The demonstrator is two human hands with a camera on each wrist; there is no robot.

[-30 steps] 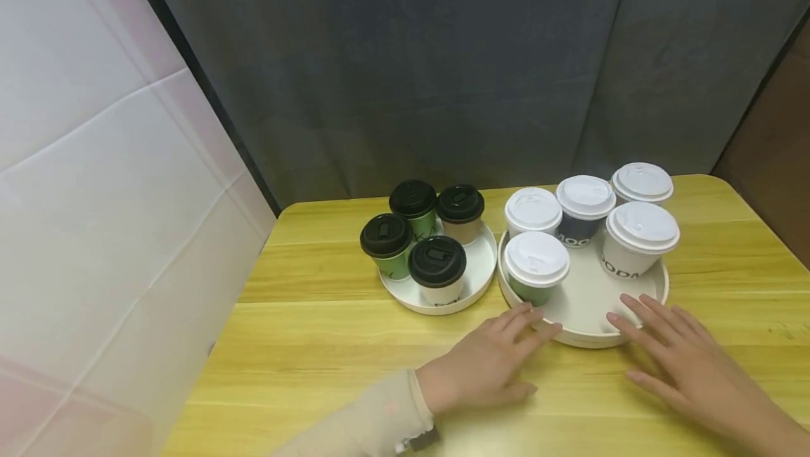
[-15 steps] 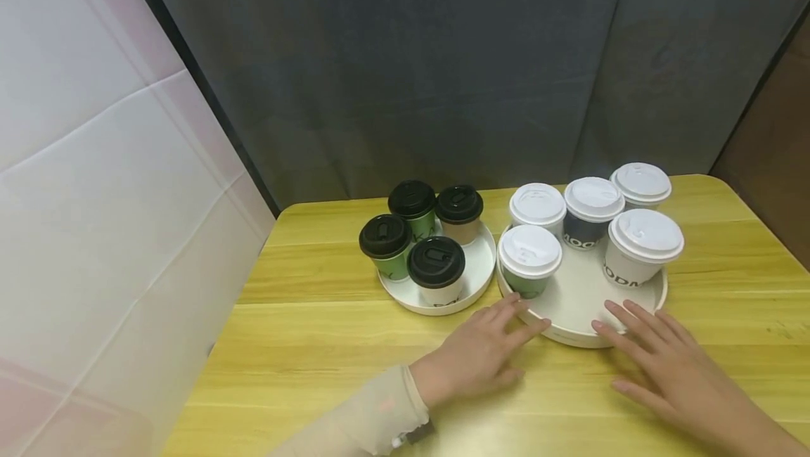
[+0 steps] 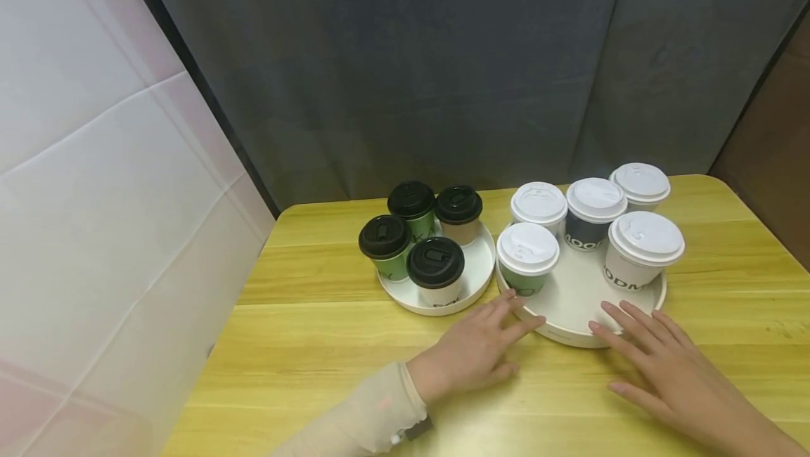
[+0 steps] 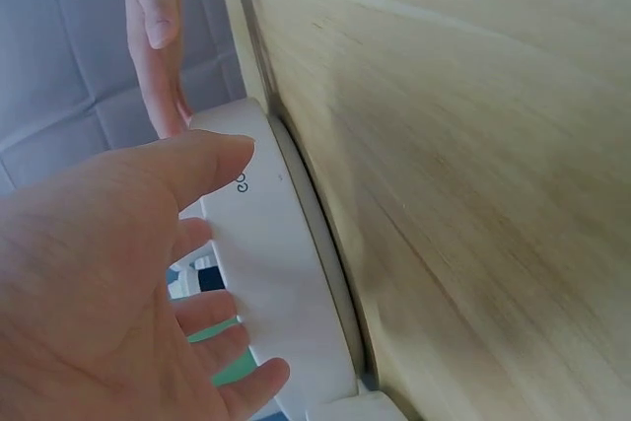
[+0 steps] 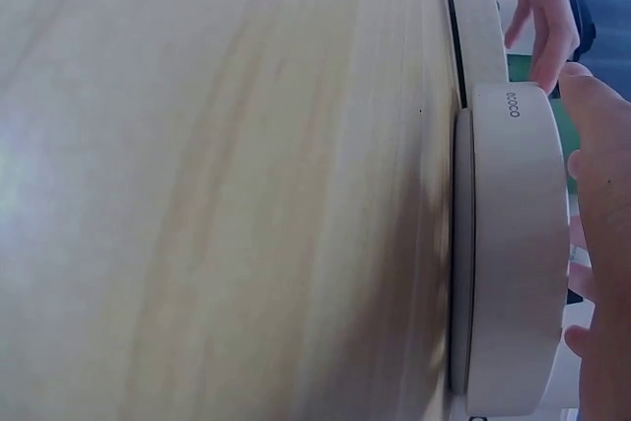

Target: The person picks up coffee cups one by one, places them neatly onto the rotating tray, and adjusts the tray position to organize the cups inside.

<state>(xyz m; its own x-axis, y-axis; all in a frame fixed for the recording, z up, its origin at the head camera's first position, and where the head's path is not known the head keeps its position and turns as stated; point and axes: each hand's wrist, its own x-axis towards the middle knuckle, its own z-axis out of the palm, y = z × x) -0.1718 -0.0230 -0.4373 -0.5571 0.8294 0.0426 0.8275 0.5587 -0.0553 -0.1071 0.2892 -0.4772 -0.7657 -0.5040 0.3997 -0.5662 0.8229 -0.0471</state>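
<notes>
My left hand [image 3: 471,350] is at the near left rim of a large round white tray [image 3: 585,302], fingers extended, fingertips at the rim. At its near right rim, my right hand [image 3: 664,365] has its fingers spread and reaching over the edge. Neither hand grips anything. On the tray stand white-lidded paper cups: a green cup [image 3: 526,260] closest to my left hand, a white lettered cup [image 3: 642,249] beyond my right hand, a dark blue cup [image 3: 593,214] and another white-lidded cup [image 3: 538,204] behind. In the left wrist view, the tray wall [image 4: 286,263] shows beside the fingers.
A smaller round white tray [image 3: 477,281] holds several black-lidded cups, including a white cup [image 3: 436,271] in front. Another white-lidded cup [image 3: 640,186] stands at the back right, its base hidden. Grey cloth [image 3: 411,70] hangs behind the wooden table [image 3: 304,365].
The large tray has turned slightly clockwise: the green cup shifted left and back, the dark blue and lettered cups moved right. Both hands slid a little left.
</notes>
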